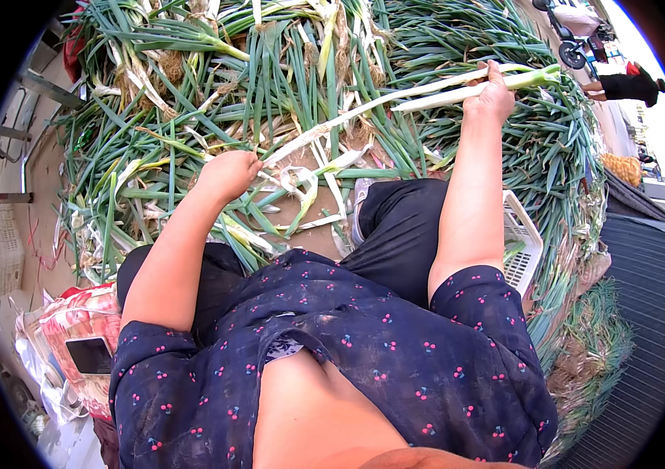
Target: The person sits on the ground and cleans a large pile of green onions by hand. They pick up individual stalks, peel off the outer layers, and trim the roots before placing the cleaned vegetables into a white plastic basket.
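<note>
My right hand grips a thick white-and-green scallion stalk, held tilted above the heap. A long pale strip of outer leaf stretches from the stalk's upper side down to my left hand, whose fingers pinch its frayed end. Below the strip, loose peeled leaves lie strewn over the brown ground between my knees. A heap of untrimmed scallions, some with roots showing, spreads beyond my left hand. Under and past my right hand lies a dense pile of green scallion tops.
A white plastic crate stands beside my right knee. At my left sits a red patterned padded thing with a phone on it. Metal frame bars edge the left side. Further off at right are a person and a parked scooter.
</note>
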{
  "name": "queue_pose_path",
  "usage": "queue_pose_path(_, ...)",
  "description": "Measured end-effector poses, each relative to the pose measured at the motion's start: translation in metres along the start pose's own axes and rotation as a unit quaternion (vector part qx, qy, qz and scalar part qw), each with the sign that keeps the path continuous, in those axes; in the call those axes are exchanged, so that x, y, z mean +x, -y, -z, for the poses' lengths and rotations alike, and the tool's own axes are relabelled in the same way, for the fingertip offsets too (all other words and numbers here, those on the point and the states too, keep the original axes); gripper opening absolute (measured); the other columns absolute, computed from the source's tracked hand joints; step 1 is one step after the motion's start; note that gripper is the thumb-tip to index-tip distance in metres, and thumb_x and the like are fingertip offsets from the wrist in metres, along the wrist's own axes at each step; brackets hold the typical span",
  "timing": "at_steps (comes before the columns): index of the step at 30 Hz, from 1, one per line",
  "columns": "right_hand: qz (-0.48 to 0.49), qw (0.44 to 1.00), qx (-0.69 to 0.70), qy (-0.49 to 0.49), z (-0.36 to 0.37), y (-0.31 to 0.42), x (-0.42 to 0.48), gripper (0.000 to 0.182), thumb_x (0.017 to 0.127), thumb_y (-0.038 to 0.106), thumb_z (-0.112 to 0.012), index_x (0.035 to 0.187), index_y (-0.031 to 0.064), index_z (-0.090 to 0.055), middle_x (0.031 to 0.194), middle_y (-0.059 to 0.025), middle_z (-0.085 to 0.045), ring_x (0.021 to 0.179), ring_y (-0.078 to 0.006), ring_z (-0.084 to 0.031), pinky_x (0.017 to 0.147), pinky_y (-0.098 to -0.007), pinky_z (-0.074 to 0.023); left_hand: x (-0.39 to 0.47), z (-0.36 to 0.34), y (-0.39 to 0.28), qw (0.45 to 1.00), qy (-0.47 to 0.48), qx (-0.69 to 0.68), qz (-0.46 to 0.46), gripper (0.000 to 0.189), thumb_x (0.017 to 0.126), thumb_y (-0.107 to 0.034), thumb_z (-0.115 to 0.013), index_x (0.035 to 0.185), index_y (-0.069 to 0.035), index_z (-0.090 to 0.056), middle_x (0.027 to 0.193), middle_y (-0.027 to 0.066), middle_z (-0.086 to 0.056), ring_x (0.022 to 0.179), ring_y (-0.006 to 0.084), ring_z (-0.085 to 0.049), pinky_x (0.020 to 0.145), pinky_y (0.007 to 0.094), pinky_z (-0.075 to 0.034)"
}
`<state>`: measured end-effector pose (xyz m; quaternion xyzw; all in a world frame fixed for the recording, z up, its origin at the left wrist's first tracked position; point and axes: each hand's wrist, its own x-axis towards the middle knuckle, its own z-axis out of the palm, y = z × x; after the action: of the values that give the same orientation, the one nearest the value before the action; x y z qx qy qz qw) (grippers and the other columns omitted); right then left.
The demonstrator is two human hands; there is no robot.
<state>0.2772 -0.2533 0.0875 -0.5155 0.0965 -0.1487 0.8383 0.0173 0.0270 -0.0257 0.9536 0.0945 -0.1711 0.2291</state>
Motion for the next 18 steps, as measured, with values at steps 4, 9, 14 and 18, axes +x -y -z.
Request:
queue_pose_path(4, 0.045, 0.995, -0.02, 0.083, 0.007, -0.004, -0.002, 0.012, 0.083, 0.006, -0.062, 0.094, 0.0017, -0.056, 0.078, -0.0103, -0.063, 0.063, -0.0155, -0.056, 0.053, -0.0266, -0.0402, 0.016, -0.006, 0.001, 0.997, 0.04, 0.025, 0.062, 0.028, 0.088, -0.031, -0.047, 0.094, -0.009, -0.063, 0.09, 0.0166, -0.062, 0.089, 0.0352, -0.058, 0.078, 0.0433, -0.046)
queue_pose_path(9, 0.04, 0.983, -0.024, 0.18, 0.001, -0.009, -0.022, 0.015, 0.084, 0.01, -0.063, 0.094, 0.0017, -0.056, 0.075, -0.0106, -0.063, 0.058, -0.0129, -0.052, 0.049, -0.0235, -0.0392, 0.016, -0.029, 0.006, 0.999, -0.042, -0.015, -0.02, 0.044, 0.08, -0.022, -0.058, 0.122, -0.015, -0.049, 0.12, 0.0158, -0.051, 0.111, 0.0331, -0.05, 0.092, 0.0442, -0.04)
queue_pose_path(14, 0.004, 0.975, -0.06, 0.212, -0.012, -0.023, -0.043, 0.016, 0.083, 0.01, -0.065, 0.093, 0.0036, -0.053, 0.077, -0.0108, -0.063, 0.059, -0.0121, -0.055, 0.048, -0.0226, -0.0419, 0.008, -0.013, -0.029, 0.953, -0.091, -0.231, -0.173, 0.048, 0.084, -0.016, -0.06, 0.128, -0.006, -0.044, 0.124, 0.0161, -0.048, 0.116, 0.0267, -0.047, 0.1, 0.0347, -0.035)
queue_pose_path(18, -0.038, 0.977, -0.025, 0.207, -0.02, -0.034, -0.052, 0.021, 0.082, 0.008, -0.066, 0.094, 0.0025, -0.05, 0.077, -0.0118, -0.061, 0.059, -0.0131, -0.053, 0.047, -0.0249, -0.0422, -0.001, -0.005, -0.043, 0.939, -0.021, -0.328, -0.098, 0.03, 0.09, -0.013, -0.052, 0.118, -0.002, -0.05, 0.095, 0.0071, -0.058, 0.086, 0.0131, -0.053, 0.079, 0.0253, -0.043)
